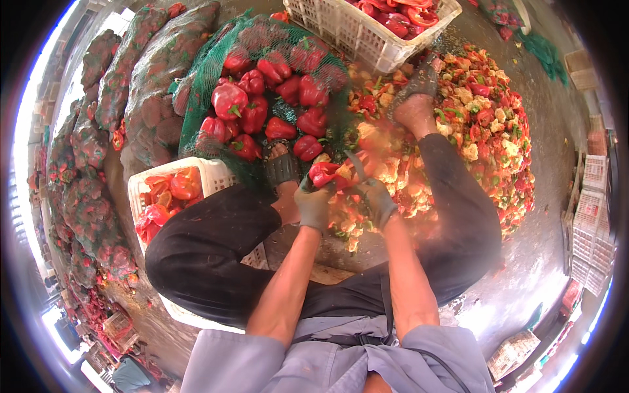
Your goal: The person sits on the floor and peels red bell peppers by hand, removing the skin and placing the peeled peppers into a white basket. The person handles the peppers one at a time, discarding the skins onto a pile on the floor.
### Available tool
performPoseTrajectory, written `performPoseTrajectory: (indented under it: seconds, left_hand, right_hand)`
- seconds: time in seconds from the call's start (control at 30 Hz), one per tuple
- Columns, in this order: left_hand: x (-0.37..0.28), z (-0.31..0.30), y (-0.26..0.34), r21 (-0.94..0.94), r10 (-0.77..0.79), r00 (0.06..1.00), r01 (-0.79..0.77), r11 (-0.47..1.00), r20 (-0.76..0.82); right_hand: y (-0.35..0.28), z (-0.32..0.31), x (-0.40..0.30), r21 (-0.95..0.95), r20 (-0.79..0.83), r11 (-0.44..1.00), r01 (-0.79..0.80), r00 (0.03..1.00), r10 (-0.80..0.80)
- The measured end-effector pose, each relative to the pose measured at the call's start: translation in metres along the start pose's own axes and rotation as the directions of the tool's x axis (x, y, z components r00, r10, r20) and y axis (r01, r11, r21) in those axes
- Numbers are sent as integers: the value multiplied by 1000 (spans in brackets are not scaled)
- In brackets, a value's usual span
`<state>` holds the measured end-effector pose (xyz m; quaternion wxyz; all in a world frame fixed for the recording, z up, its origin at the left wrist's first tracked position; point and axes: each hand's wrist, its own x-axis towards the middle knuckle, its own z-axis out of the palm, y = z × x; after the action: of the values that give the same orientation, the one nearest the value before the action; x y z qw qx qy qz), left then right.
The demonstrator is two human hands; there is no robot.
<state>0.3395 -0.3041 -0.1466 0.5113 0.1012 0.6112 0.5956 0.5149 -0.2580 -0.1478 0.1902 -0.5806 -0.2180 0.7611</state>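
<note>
My left hand (313,204), in a grey work glove, grips a red bell pepper (325,174) that looks cut open, pale flesh showing at its right side. In my gloved right hand (376,200) is a knife, its curved blade (355,164) pointing up and left beside the pepper. Just beyond my left hand, whole red bell peppers (253,114) spill from a green mesh sack (206,83). Below and to the right of my hands lies a heap of pepper cores and scraps (471,123). A haze blurs the picture near the right hand.
A white plastic crate (344,37) of cut red peppers stands ahead. Another crate (216,174) with pepper pieces (184,184) sits by my left knee. Full mesh sacks (164,83) line the left. Stacked crates (589,211) are at the far right. My feet rest among peppers and scraps.
</note>
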Motion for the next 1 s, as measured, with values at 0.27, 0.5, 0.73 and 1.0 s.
performPoseTrajectory:
  seconds: [0.27,0.5,0.73,1.0]
  left_hand:
    - [-11,-7,-6,-89,-69,995,62,994,-73]
    - [-27,12,7,30,14,993,-18,999,116]
    - [-35,14,19,198,-28,979,-14,980,203]
    - [-21,-8,6,-90,-41,990,53,995,131]
  right_hand:
    - [-1,24,-8,-761,-185,647,47,941,-285]
    - [-33,37,-47,-788,-258,597,153,798,-545]
    - [-20,19,-26,-841,-215,536,77,860,-462]
    - [6,12,-2,-709,-216,691,139,890,-401]
